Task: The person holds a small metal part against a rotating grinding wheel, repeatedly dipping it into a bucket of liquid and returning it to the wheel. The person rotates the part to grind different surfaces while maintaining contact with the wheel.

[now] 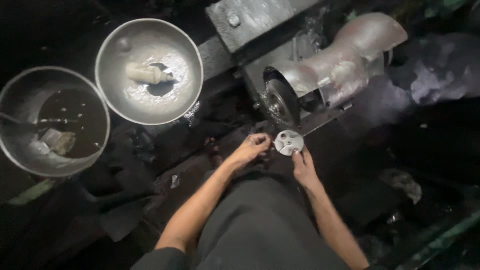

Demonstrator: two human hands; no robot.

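A small round metal disc (pixel 289 142) with cut-outs is held between my two hands just below a grinding wheel (pixel 281 103). My left hand (pixel 251 147) pinches its left edge with curled fingers. My right hand (pixel 302 166) grips it from below, thumb on its lower rim. The wheel sits under a curved grey metal guard (pixel 345 57) of a bench machine. My forearms reach forward from my lap, which is covered in dark cloth.
Two metal bowls stand at left: the nearer-centre bowl (pixel 172 107) holds a pale lump (pixel 145 73), and the far-left bowl (pixel 10 145) holds dark liquid with scraps. A grey bolted plate (pixel 250 17) lies behind the machine. The surroundings are dark and grimy.
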